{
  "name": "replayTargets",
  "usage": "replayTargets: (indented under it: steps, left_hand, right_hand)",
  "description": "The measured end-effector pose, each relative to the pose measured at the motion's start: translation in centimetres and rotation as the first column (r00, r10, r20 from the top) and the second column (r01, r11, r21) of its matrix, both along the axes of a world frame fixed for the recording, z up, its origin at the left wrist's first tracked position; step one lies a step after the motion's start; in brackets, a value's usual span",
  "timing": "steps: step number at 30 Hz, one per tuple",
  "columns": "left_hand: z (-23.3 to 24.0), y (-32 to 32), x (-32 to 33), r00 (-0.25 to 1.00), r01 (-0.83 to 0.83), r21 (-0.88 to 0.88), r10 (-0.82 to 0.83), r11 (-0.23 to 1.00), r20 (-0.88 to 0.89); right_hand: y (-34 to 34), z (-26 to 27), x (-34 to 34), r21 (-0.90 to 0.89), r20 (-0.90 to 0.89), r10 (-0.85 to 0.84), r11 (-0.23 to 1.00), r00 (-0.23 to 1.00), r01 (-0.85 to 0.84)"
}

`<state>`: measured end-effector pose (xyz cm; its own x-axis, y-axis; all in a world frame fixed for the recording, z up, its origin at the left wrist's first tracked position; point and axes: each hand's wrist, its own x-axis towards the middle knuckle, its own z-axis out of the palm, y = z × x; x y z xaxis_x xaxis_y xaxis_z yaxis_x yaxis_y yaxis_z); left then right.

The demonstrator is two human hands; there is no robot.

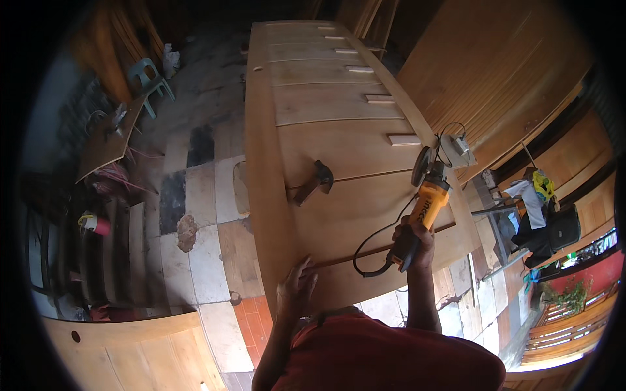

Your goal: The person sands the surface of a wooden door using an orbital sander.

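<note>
A wooden panel door (337,151) lies flat before me, with grooves across it. My right hand (415,239) grips a yellow and black Ingco angle grinder (430,198) above the door's right side; its disc points away from me and its cord loops to the left. My left hand (296,288) rests on the near left part of the door, fingers loosely bent, holding nothing that I can see. A hammer (317,182) with a black head lies on the middle of the door. Several small wood strips (405,140) sit along the right stile.
A small board with a power outlet (459,145) and cord is at the door's right edge. Large wooden panels (489,63) lean at the right. A black bag (562,228) hangs on a stand. At the left are a small table (115,141), a plastic chair (146,78) and another door (142,347).
</note>
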<state>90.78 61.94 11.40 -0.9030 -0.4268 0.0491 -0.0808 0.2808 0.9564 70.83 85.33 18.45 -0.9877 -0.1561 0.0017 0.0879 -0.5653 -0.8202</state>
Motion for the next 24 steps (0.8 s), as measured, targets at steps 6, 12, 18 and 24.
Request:
replayTargets:
  steps: [6,12,18,24]
  left_hand:
    - [-1.3,-2.4,-1.7,0.991,-0.119,-0.231,0.129,0.966,0.027]
    - [-3.5,-3.1,-1.2,0.997,-0.061,-0.3,0.041,0.952,-0.072]
    - [-4.2,-3.1,-1.4,0.999,-0.034,-0.204,0.03,0.978,-0.025]
    - [-2.5,3.4,-5.4,0.99,0.128,0.217,-0.138,0.968,0.03]
  right_hand:
    - [-4.6,-0.5,0.0,-0.044,0.072,-0.044,0.998,0.996,0.047]
    - [-2.3,0.8,4.8,-0.034,0.073,-0.206,0.977,0.976,0.209]
    - [4.6,3.6,10.7,0.037,0.047,-0.46,0.888,0.887,0.458]
    - [12.2,2.8,15.5,-0.047,0.075,-0.502,0.862,0.862,0.506]
